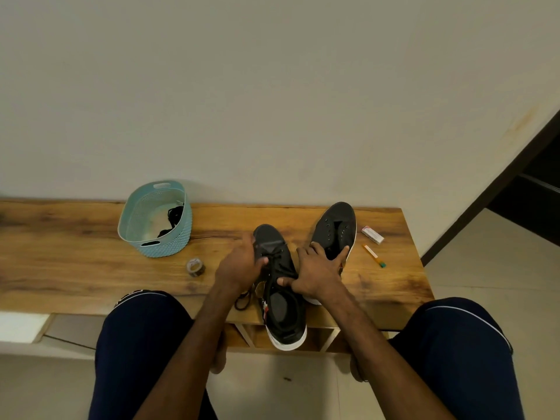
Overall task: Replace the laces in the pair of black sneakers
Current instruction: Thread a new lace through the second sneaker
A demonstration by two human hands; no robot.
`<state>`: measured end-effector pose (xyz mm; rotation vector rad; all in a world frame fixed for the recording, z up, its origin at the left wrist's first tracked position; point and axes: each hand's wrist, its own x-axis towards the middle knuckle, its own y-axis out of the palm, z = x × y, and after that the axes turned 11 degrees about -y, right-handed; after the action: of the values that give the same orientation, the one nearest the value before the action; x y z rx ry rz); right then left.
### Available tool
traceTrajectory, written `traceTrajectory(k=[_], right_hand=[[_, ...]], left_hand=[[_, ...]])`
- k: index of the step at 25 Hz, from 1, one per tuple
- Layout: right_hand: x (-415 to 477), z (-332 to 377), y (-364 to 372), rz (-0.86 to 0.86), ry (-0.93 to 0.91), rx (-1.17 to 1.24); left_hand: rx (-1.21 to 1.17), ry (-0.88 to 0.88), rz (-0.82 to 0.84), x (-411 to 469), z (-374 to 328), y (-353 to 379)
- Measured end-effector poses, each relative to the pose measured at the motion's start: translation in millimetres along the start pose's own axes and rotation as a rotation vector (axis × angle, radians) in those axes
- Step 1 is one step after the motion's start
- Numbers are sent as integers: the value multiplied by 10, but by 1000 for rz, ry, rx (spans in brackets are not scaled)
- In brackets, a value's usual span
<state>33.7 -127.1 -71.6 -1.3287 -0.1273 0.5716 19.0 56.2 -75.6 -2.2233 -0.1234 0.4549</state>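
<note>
On the wooden tabletop (91, 253), the near black canvas sneaker (283, 316) was steadied by the spread right hand (316, 272) and its black lace (280, 269) pinched by fingers of the left hand (239, 265), seemingly mid-unthreading, a pull through the eyelets being required next.

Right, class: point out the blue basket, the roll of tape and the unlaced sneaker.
blue basket (169, 250), head view, outer wall.
roll of tape (196, 267), head view, top face.
unlaced sneaker (339, 214), head view, toe.
</note>
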Motion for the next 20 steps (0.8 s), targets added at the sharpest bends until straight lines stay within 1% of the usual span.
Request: traceTrajectory(k=[2, 4, 5, 6, 8, 10, 13, 15, 16, 17, 18, 20], right_hand=[[-32, -112, 2, 44, 3, 164], [-73, -207, -13, 71, -2, 275], [-96, -227, -31, 39, 4, 299], [-132, -222, -58, -20, 7, 275], [-208, -134, -123, -112, -18, 99], [-272, 2, -200, -102, -53, -47], [-330, 149, -307, -102, -31, -78], [-347, 185, -324, -136, -16, -107], [-346, 179, -320, -140, 10, -85], [-345, 170, -326, -139, 54, -10], [-331, 153, -329, -144, 88, 121], [-297, 97, -347, -125, 114, 489]], left_hand=[[-5, -139, 152, -42, 34, 71], [-4, -180, 231, -70, 15, 73], [-3, -186, 255, -84, -4, 67], [3, -189, 264, -83, -20, 64], [58, -201, 271, -62, -10, 95], [43, -215, 320, -38, 25, 161], [-135, -241, 374, -76, -3, 259], [-150, -241, 354, -92, -37, 287], [-139, -233, 339, -92, -47, 292], [-132, -224, 323, -84, -44, 300], [-133, -213, 310, -92, -56, 290], [-152, -192, 308, -91, -68, 269]])
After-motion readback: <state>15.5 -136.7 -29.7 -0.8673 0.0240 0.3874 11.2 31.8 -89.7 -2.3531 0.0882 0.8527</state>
